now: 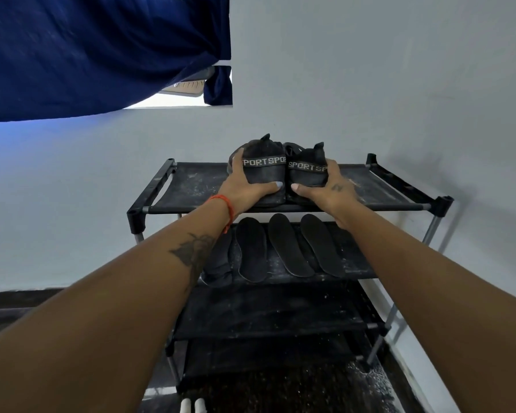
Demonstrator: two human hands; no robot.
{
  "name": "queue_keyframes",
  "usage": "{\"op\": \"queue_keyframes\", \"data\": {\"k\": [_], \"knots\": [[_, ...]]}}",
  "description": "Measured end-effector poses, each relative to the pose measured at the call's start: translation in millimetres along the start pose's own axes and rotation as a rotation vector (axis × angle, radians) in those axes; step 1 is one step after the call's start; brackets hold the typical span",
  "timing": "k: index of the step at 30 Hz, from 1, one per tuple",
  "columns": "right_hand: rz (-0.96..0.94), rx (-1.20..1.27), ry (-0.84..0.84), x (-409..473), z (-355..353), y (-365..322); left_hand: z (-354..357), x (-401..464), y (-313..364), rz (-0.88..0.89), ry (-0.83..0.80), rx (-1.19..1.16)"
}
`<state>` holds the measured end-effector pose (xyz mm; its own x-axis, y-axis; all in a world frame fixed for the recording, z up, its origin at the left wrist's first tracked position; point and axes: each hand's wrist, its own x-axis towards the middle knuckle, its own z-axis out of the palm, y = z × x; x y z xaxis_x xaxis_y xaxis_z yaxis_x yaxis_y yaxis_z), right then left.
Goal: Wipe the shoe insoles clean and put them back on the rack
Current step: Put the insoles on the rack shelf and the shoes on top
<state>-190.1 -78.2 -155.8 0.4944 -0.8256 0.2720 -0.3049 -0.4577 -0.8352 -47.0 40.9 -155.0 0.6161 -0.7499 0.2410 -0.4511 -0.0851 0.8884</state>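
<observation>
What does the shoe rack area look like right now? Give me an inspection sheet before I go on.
Surface: black fabric shoe rack, top shelf dusty with white specks.
Job's things: dark insoles lie side by side on the second shelf; at least three show clearly, a fourth partly hidden behind the left forearm.
Clutter: pair of black shoes on the top shelf, touching each other.
Grippers: left hand grips the left shoe; right hand grips the right shoe.
Cables: nothing seen.
Surroundings: pale wall behind; blue curtain upper left; dark speckled floor below.
</observation>
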Motion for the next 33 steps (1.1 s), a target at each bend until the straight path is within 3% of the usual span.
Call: {"op": "queue_keyframes", "data": {"k": [4, 7, 10, 23, 33], "knots": [[-0.012, 0.088, 0.027, -22, 0, -5, 4, -29, 7, 0.102, 0.129, 0.165], [-0.110, 0.124, 0.167, -59, 10, -6, 6, -70, 6, 0.240, 0.280, 0.223], [-0.123, 0.185, 0.223, -104, 32, 7, 7, -114, -18, 0.241, 0.294, 0.292], [0.244, 0.043, -0.155, -261, 208, 166, 18, -265, -269, -0.414, 0.126, 0.429], [0.330, -0.079, -0.418, -274, 335, 262, 40, -264, -406, -0.648, 0.107, 0.342]]}}
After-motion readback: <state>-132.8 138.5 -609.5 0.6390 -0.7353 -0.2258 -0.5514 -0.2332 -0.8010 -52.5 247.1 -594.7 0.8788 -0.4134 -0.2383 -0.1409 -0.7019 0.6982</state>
